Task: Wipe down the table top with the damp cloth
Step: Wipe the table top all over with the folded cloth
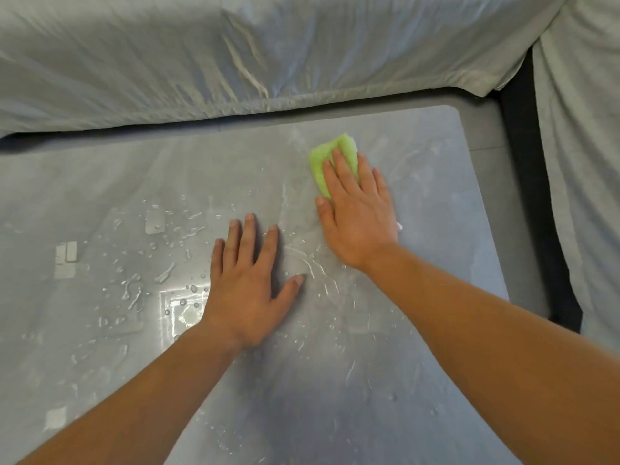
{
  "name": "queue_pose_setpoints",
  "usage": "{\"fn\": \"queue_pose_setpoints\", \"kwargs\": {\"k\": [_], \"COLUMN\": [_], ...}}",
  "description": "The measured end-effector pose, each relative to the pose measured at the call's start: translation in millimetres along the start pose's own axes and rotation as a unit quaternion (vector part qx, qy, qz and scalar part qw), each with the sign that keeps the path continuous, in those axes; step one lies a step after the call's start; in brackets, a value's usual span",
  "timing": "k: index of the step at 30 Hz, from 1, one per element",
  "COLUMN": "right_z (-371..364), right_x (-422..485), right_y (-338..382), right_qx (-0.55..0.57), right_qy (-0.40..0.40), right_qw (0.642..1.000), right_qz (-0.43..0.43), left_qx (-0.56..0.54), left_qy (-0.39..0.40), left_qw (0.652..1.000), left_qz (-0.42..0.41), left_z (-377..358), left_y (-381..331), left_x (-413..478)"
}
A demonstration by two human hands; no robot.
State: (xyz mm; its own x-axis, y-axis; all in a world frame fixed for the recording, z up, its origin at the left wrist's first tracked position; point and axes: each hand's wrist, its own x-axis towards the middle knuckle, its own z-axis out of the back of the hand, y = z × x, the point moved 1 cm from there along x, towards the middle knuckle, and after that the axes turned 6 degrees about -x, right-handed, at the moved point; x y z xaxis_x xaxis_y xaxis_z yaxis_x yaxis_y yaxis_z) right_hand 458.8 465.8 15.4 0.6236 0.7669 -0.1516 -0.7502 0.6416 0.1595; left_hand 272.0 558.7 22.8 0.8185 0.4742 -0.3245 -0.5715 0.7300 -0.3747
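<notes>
Here the right hand (355, 216) presses the green cloth (332, 156) flat near the far right corner of the wet worktop (419, 330), fingers (342, 169) straight over it, while the left hand (248, 290) lies at the worktop's middle, fingers spread, holding nothing.

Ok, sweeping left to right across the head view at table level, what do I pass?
Water droplets → left hand flat on the table top → right hand pressing the green cloth → pale sheet hanging past the table's right side.
</notes>
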Motion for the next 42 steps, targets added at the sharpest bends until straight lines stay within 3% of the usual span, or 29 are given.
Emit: {"fn": "queue_pose_setpoints", "kwargs": {"k": [5,7,10,12,18,20,23,25,28,30,33,36,38,42], "right_z": [-6,-2,5,2,-11,-9,-6,-11,-19,-18,-13,-17,-23,-30], "right_x": [-68,-52,-7,-2,-81,-68,-45,-61,-114,-127,-114,-110,-128,-166], "right_y": [-28,-46,-30,-2,-9,-24,-10,9,5,-18,-39,-13,9,0], "right_qx": [-0.069,-0.074,-0.024,-0.003,-0.067,-0.065,-0.01,-0.006,-0.044,-0.059,-0.042,-0.014,-0.024,-0.06], "right_qy": [0.053,0.048,0.011,-0.005,0.043,0.022,-0.016,-0.02,0.014,0.025,0.008,-0.011,-0.011,0.033], "right_qw": [0.973,0.976,0.999,0.999,0.981,0.989,0.998,0.998,0.997,0.993,0.999,0.99,0.995,0.993], "right_qz": [0.213,0.197,0.02,-0.034,0.179,0.13,-0.057,-0.056,0.068,0.096,-0.026,-0.14,-0.092,0.094], "left_qx": [-0.002,-0.006,-0.019,-0.032,-0.065,-0.053,-0.004,0.015,0.016,0.026,0.044,0.02,-0.001,-0.001], "left_qy": [0.017,0.016,0.016,0.015,0.03,0.039,0.04,0.034,0.033,0.036,0.04,0.038,0.03,0.023], "left_qw": [1.0,1.0,1.0,0.999,0.997,0.997,0.998,0.998,0.998,0.998,0.998,0.999,0.999,0.998], "left_qz": [0.0,-0.001,0.001,0.004,-0.029,-0.044,-0.052,-0.047,-0.045,-0.042,-0.038,-0.034,-0.034,-0.066], "left_z": [4,4,2,3,8,6,0,-3,-3,-4,-5,-2,2,0], "left_y": [2,2,2,2,12,16,16,14,15,15,13,13,10,3], "left_x": [-1,-1,-1,-1,-5,-6,-6,-7,-6,-5,-5,-6,-7,-19]}}
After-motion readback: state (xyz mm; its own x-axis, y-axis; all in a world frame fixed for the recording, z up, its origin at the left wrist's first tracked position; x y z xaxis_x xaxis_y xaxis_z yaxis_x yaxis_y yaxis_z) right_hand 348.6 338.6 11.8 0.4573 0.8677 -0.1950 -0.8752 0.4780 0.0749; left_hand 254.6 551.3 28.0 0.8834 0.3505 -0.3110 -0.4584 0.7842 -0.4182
